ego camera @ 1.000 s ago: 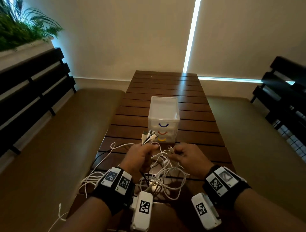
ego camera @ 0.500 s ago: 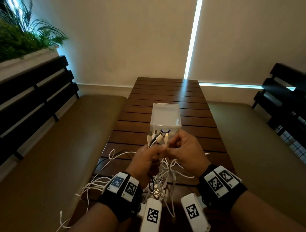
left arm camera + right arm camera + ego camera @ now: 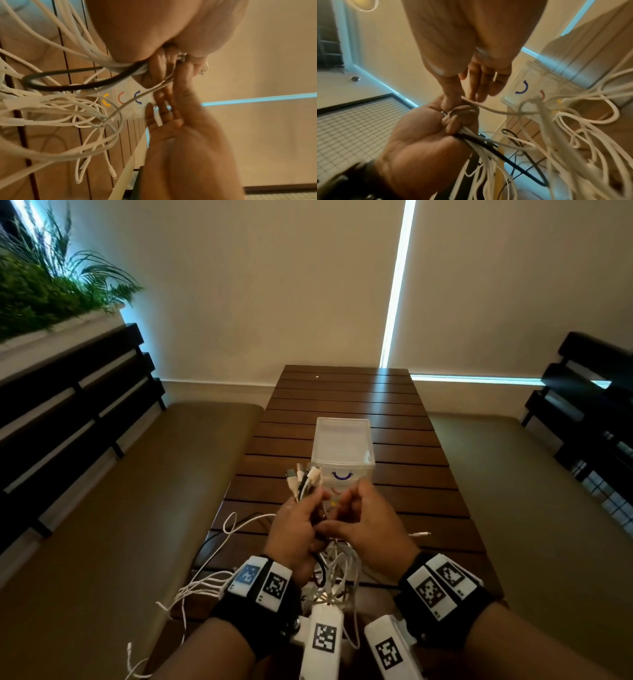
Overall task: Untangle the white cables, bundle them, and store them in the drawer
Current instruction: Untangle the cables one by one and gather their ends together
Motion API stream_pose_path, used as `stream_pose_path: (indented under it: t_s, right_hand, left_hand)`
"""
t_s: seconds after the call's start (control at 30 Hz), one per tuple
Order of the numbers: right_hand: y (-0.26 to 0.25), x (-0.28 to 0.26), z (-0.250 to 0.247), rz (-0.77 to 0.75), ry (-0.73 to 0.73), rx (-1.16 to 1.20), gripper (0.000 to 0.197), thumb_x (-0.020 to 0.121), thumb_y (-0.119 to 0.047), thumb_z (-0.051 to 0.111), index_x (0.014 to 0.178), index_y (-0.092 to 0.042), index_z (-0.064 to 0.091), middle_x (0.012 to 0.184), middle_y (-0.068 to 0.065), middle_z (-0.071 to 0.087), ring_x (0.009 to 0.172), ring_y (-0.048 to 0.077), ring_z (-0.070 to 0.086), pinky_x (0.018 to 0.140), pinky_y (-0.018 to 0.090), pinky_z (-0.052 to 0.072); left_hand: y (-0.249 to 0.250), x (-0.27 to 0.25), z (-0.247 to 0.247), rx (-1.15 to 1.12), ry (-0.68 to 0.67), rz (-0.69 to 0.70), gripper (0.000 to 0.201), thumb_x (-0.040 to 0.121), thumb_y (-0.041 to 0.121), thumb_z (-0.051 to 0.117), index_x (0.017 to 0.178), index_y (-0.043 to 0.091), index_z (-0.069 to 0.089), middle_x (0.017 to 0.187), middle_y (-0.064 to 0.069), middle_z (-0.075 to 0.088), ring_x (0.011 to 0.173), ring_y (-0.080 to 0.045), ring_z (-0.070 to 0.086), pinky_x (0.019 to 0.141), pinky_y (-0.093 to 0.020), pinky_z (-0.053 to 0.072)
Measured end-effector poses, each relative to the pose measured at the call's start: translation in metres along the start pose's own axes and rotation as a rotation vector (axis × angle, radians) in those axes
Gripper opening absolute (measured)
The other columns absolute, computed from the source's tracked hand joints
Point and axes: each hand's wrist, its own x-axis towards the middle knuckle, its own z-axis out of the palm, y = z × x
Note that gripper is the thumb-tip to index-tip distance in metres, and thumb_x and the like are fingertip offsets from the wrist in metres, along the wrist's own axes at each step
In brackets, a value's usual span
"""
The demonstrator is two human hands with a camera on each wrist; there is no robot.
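My left hand [image 3: 306,510] grips a bunch of white cables [image 3: 330,568] plus one black cable [image 3: 72,86], held above the table. Their plug ends [image 3: 303,479] stick up out of the fist. My right hand [image 3: 344,508] is against the left one and pinches a single white cable [image 3: 488,108] between thumb and fingers [image 3: 479,83]. The rest of the tangle hangs below both hands to the table. The small clear drawer unit [image 3: 342,445] stands just beyond the hands, all drawers closed, with blue, pink and yellow handles [image 3: 121,98].
Loose white cable loops [image 3: 202,587] trail off the slatted wooden table [image 3: 342,392] at its near left edge, and one plug end [image 3: 422,534] lies to the right. Cushioned benches [image 3: 130,508] flank the table. A wall closes the far end.
Both hands have risen off the table and come together. My right hand moved left to the bunch in my left hand, and the tangle lifted with them.
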Motion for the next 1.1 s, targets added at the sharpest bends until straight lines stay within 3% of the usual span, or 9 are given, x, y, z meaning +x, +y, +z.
stream_pose_path:
  t_s: [0.13,0.3,0.43,0.6,0.63,0.7,0.8,0.9,1.1]
  right_hand:
    - [0.014,-0.002,-0.002,0.012,-0.103,-0.083,0.01,0.087,-0.01,0.067,0.087,-0.008,0.057,0.079,0.011,0.068,0.073,0.02,0.067,0.075,0.043,0.057]
    - [0.005,-0.003,-0.002,-0.018,-0.152,-0.06,0.007,0.09,-0.005,0.062,0.085,-0.005,0.056,0.07,0.0,0.065,0.064,0.01,0.061,0.062,0.023,0.05]
    - [0.002,-0.006,-0.001,-0.029,-0.224,-0.048,0.006,0.093,-0.012,0.059,0.091,-0.007,0.055,0.074,0.002,0.064,0.065,0.013,0.061,0.064,0.025,0.052]
    - [0.013,-0.004,-0.008,-0.02,-0.327,-0.112,0.014,0.088,-0.008,0.066,0.085,-0.012,0.053,0.072,0.007,0.063,0.064,0.018,0.061,0.065,0.032,0.053]
    - [0.015,-0.005,-0.01,-0.023,-0.346,-0.175,0.015,0.088,-0.008,0.066,0.083,-0.013,0.053,0.072,0.01,0.064,0.064,0.02,0.062,0.066,0.033,0.054]
    - [0.023,-0.005,-0.014,-0.005,-0.362,-0.258,0.017,0.088,-0.009,0.066,0.08,-0.018,0.054,0.076,0.01,0.067,0.067,0.018,0.064,0.068,0.033,0.055]
    - [0.04,-0.004,-0.021,0.031,-0.371,-0.313,0.018,0.089,-0.01,0.065,0.078,-0.021,0.055,0.075,0.004,0.068,0.068,0.014,0.065,0.069,0.032,0.054]
    - [0.058,-0.005,-0.034,0.089,-0.347,-0.364,0.02,0.089,-0.011,0.064,0.076,-0.02,0.054,0.066,-0.007,0.067,0.066,0.008,0.064,0.069,0.028,0.052]
    - [0.068,0.005,-0.06,0.159,-0.282,-0.38,0.016,0.089,-0.021,0.063,0.074,-0.024,0.059,0.075,0.005,0.07,0.076,0.022,0.069,0.086,0.053,0.052]
  left_hand:
    - [0.007,0.001,0.006,-0.016,0.011,0.062,0.02,0.1,0.022,0.045,0.086,0.01,0.05,0.045,0.006,0.047,0.029,-0.004,0.037,0.028,-0.016,0.026]
    - [0.004,0.002,0.011,0.095,0.052,0.079,0.025,0.102,0.025,0.041,0.084,0.011,0.05,0.048,0.003,0.055,0.033,-0.006,0.048,0.033,-0.015,0.036]
    - [0.008,0.0,0.013,0.132,0.067,0.1,0.033,0.102,0.031,0.04,0.075,0.013,0.048,0.042,0.005,0.052,0.032,-0.005,0.047,0.034,-0.014,0.036]
    - [0.011,0.0,0.012,0.181,0.069,0.185,0.033,0.093,0.038,0.059,0.084,0.006,0.063,0.064,-0.002,0.058,0.059,-0.021,0.058,0.057,-0.028,0.048]
    - [0.015,-0.002,0.013,0.184,0.053,0.211,0.025,0.094,0.03,0.058,0.089,0.007,0.065,0.06,-0.009,0.067,0.056,-0.013,0.062,0.054,-0.023,0.05]
    - [0.023,-0.007,0.017,0.232,0.05,0.263,0.015,0.097,0.016,0.053,0.093,0.004,0.061,0.063,-0.018,0.059,0.036,0.001,0.052,0.039,-0.011,0.04]
    - [0.038,-0.001,0.012,0.207,0.142,0.312,0.023,0.094,0.022,0.059,0.071,0.019,0.059,0.041,0.001,0.051,0.037,-0.002,0.043,0.041,-0.019,0.036]
    - [0.057,0.008,-0.001,0.046,0.187,0.285,0.032,0.093,0.032,0.059,0.063,0.022,0.051,0.046,0.009,0.037,0.042,-0.008,0.031,0.045,-0.024,0.028]
    - [0.106,0.01,-0.028,-0.155,0.114,0.4,0.042,0.091,0.039,0.059,0.055,0.023,0.047,0.048,0.007,0.027,0.042,-0.01,0.03,0.047,-0.024,0.036]
